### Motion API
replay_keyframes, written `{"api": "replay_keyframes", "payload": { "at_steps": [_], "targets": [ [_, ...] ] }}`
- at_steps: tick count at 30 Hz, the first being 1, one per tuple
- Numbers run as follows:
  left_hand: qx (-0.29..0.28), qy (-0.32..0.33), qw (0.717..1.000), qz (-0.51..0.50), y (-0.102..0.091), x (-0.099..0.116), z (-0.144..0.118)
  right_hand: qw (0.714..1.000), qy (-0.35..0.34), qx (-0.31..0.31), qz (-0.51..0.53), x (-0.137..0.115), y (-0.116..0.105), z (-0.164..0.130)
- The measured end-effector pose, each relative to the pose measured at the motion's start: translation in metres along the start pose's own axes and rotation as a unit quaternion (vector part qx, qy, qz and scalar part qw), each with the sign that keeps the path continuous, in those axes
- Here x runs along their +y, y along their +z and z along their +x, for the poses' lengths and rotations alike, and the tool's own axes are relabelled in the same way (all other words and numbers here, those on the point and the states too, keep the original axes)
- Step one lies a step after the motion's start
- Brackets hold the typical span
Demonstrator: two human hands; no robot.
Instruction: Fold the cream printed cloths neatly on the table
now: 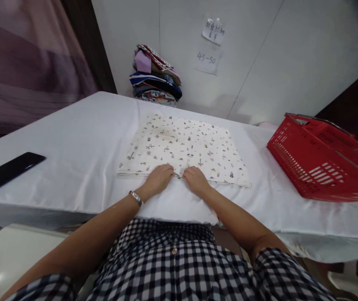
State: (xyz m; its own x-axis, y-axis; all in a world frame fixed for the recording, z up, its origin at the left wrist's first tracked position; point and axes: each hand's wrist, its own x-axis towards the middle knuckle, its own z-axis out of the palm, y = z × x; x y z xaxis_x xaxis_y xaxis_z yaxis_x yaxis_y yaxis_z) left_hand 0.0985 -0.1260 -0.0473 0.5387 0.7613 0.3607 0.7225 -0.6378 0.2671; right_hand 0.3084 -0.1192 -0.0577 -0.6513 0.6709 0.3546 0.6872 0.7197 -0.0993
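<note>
A cream cloth with small printed figures [183, 146] lies flat and folded in the middle of the white-covered table [81, 138]. My left hand [158, 177] and my right hand [195, 179] rest side by side on the cloth's near edge, fingers curled, pinching that edge where they meet. A silver watch sits on my left wrist.
A red plastic basket [319, 161] stands on the table at the right. A stack of folded clothes [155, 77] sits against the back wall. A black flat object [6, 172] lies at the table's left edge. Paper notes [212, 44] hang on the wall.
</note>
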Motion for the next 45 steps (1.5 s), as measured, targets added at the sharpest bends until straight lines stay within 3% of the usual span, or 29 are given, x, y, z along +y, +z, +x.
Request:
{"api": "replay_keyframes", "payload": {
  "at_steps": [9, 18, 25, 33, 38, 45],
  "targets": [
    [0.006, -0.001, 1.0, -0.016, -0.003, -0.002, -0.005, 0.997, 0.019, 0.014, 0.067, -0.001, -0.003, -0.001],
    [-0.007, -0.009, 1.0, 0.005, -0.004, 0.0, -0.002, 0.999, 0.006, -0.05, -0.013, -0.007, -0.005, 0.012],
    [-0.025, 0.001, 0.998, 0.063, -0.005, 0.003, -0.003, 0.998, -0.021, -0.049, -0.042, -0.011, 0.007, 0.021],
    [-0.03, 0.016, 0.995, 0.092, -0.008, 0.004, -0.009, 1.0, -0.02, -0.02, 0.0, -0.011, 0.005, 0.017],
    [-0.022, 0.012, 0.994, 0.106, -0.015, -0.012, -0.023, 0.999, -0.032, -0.011, 0.024, -0.01, 0.004, 0.015],
    [-0.001, -0.075, 0.992, 0.104, -0.046, -0.052, -0.062, 0.998, -0.035, 0.006, 0.056, -0.008, 0.006, 0.014]
  ]
}}
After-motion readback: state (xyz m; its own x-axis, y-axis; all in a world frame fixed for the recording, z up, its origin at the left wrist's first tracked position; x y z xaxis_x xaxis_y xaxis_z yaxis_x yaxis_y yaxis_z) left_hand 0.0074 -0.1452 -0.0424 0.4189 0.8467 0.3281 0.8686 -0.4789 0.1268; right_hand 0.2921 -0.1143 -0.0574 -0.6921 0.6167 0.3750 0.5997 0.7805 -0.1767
